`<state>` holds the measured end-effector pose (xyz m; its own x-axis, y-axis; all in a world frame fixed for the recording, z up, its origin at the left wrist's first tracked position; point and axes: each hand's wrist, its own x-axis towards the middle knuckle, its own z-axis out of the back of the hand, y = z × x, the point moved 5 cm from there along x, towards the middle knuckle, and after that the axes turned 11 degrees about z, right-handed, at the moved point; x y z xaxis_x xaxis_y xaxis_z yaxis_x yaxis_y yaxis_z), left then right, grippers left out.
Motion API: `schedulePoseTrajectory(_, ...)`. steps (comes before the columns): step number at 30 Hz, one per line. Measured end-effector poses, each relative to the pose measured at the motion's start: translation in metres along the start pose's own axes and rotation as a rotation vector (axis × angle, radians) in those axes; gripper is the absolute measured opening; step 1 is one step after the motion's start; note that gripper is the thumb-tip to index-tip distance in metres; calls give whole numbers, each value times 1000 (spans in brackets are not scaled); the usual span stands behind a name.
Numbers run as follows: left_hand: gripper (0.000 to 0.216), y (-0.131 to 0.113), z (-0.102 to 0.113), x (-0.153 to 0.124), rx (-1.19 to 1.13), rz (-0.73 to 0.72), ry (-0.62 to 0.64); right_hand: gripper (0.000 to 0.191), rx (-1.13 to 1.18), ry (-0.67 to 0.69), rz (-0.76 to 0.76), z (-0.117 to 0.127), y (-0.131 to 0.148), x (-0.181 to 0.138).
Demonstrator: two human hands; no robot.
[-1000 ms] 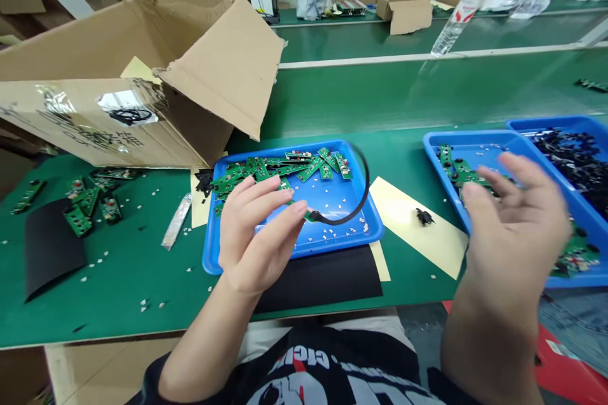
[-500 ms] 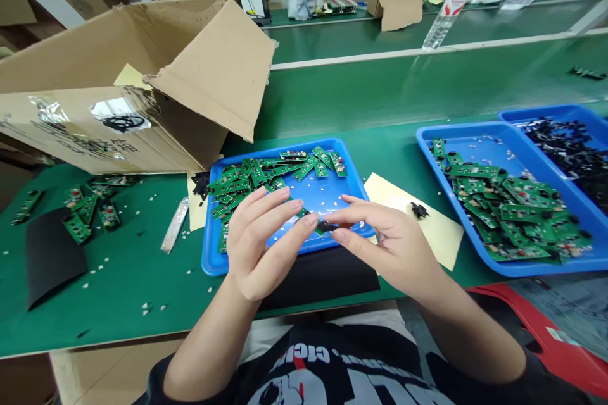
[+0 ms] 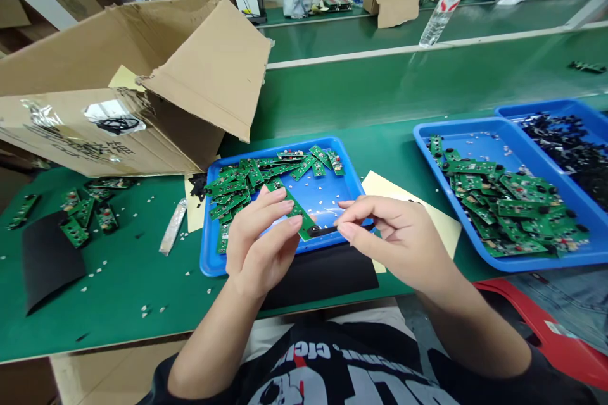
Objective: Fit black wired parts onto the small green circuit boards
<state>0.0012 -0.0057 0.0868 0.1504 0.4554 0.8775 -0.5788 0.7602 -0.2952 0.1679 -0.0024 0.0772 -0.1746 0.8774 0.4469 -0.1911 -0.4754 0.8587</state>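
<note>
My left hand (image 3: 263, 240) is closed on a narrow green circuit board (image 3: 300, 210), its fingers covering part of the board. Between thumb and index finger of my right hand (image 3: 394, 234) is pinched a thin black strip (image 3: 327, 230). One end of this strip meets the lower right end of the board; I cannot tell whether it is fixed there. Both hands are over the near edge of a blue tray (image 3: 349, 168). More green boards (image 3: 232, 188) lie in that tray, heaped mostly on its left side.
At right, a second blue tray (image 3: 422, 139) holds piled boards; a third blue tray (image 3: 565, 104) holds black parts. An open cardboard box (image 3: 180, 76) stands at left. Loose boards (image 3: 85, 212), a black sheet (image 3: 52, 259) and yellow paper (image 3: 439, 221) lie on the green table.
My right hand has shifted slightly right, and more of the black strip shows. The green board stands out more clearly beyond my left fingers. The whole view has shifted a little.
</note>
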Motion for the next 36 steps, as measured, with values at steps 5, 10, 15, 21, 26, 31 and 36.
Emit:
schedulePoseTrajectory(5,23,0,0,-1,-67,-23,39,10,-42,-2,84,-5,3,1)
schedulePoseTrajectory(10,30,0,-9,-6,-153,-21,112,10,-211,-46,325,-8,11,1)
schedulePoseTrajectory(15,37,-1,-20,-9,-247,119,221,10,-374,-114,531,-8,19,-1)
schedulePoseTrajectory(21,31,-2,-25,-11,-489,440,386,10,-481,-139,606,-5,21,2)
schedulePoseTrajectory(26,35,3,-32,-20,-781,878,464,14,-571,-140,690,-5,21,2)
schedulePoseTrajectory(31,33,7,-36,-22,-1049,1203,587,14,-565,-51,704,1,22,7)
schedulePoseTrajectory(36,41,11,-35,-25,-1059,1377,1000,20,-554,272,783,7,26,10)
